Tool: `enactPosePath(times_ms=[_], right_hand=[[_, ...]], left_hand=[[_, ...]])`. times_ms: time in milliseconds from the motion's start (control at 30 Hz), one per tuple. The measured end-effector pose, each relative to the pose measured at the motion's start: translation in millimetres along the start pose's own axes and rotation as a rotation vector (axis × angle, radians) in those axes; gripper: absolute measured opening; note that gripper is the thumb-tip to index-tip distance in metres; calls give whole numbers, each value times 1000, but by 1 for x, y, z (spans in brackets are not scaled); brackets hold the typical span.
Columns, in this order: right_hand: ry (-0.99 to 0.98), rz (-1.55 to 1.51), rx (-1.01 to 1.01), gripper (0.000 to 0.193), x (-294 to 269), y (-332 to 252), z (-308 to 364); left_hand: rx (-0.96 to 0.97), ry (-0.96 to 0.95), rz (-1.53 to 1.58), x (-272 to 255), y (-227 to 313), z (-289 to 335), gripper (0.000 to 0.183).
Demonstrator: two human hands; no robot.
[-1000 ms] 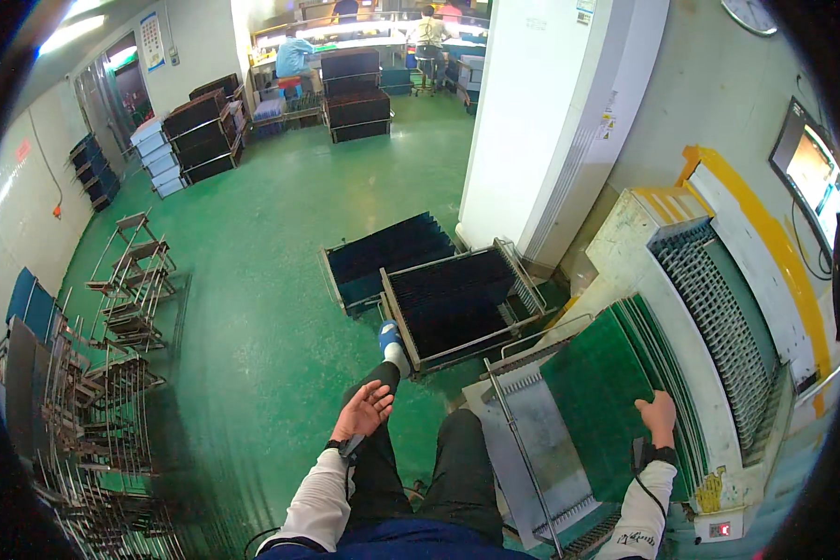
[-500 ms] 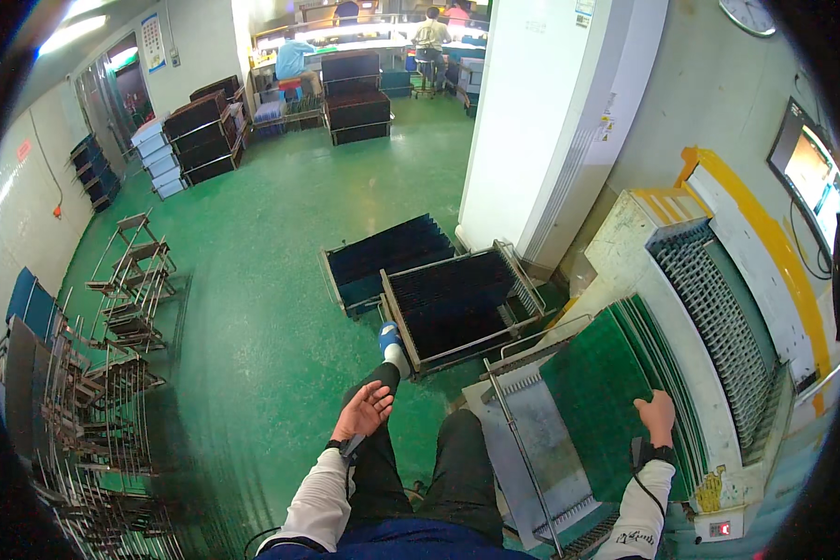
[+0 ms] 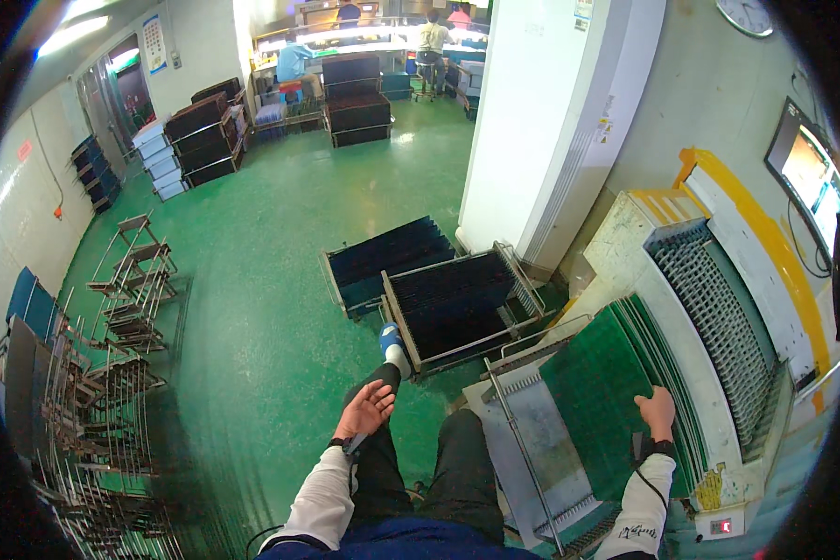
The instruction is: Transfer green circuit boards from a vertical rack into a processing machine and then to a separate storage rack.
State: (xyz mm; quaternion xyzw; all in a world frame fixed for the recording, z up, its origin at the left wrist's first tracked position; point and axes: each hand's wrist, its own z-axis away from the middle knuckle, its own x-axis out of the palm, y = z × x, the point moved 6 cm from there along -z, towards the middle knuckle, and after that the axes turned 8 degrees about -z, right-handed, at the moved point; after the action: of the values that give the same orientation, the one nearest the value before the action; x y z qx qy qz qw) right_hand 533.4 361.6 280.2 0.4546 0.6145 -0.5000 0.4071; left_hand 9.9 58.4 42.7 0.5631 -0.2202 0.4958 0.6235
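My right hand is closed, thumb and fingers pinching the upper edge area of a large green panel, which looks like a circuit board. Several similar green boards stand upright behind it in a metal rack, set against the light-coloured machine on my right. Over my left thigh hovers my left hand, palm up, its fingers spread and nothing in it.
A wire-framed rack of dark boards stands by my foot, with another dark stack beyond it. The machine's roller conveyor lies at right, a white pillar ahead. Metal racks line the left. People sit at a far bench.
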Motion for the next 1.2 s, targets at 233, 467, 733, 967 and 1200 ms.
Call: enactPosePath(times_ms=[233,467,733,967,1200], right_hand=[[2,-9,-78,36,8,0,11],[-10,-13,-118,36,-39,-9,-4],[-10,-326,-102,30,-169,27,-30],[90,-1255,239,30,-228,61,21],[281,-1882,229,31,-162,91,16]], left_hand=[[4,-6,-2,4,-1,0,34],[2,-25,23,-4,1,4,33],[14,-34,15,-7,2,1,33],[6,-9,-2,-1,2,0,34],[22,0,-26,-4,0,1,36]])
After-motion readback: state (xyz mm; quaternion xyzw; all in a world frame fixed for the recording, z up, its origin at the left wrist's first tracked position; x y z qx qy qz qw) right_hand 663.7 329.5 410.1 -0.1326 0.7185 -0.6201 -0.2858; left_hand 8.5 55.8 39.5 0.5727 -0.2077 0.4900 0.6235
